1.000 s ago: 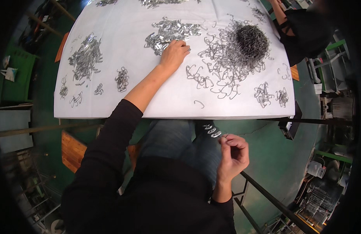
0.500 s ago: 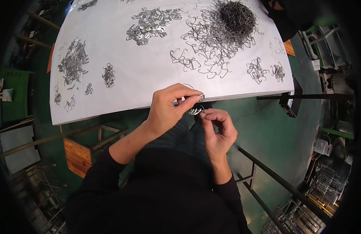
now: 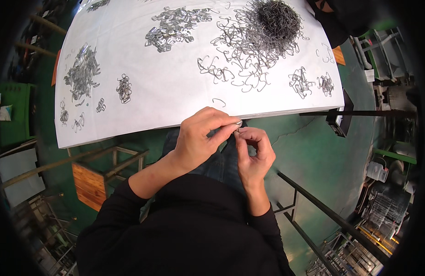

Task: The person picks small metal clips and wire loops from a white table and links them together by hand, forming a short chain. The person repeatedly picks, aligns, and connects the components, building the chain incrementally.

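Note:
My left hand (image 3: 198, 137) is closed in a pinch, with a small shiny metal buckle (image 3: 239, 123) between thumb and index finger. Just below it my right hand (image 3: 254, 154) pinches a thin bent wire hook (image 3: 237, 130), mostly covered by the fingertips. The two pieces meet or nearly meet; whether they are joined I cannot tell. Both hands are at the near edge of the white-covered table (image 3: 162, 96), over my lap. A single loose wire hook (image 3: 219, 101) lies on the table just beyond my left hand.
Shiny buckles (image 3: 171, 31) are heaped at the far middle, wire hooks (image 3: 247, 55) beside a dense hook pile (image 3: 279, 22) at far right. Flat metal strips (image 3: 82, 73) lie left. Another person (image 3: 348, 16) is at the far right corner. A wooden-topped stool (image 3: 89, 186) stands lower left.
My hands have come together, the right rising slightly towards the buckle and the left dropping a little. Shiny pieces that showed between them are now hidden. The loose hook is more exposed.

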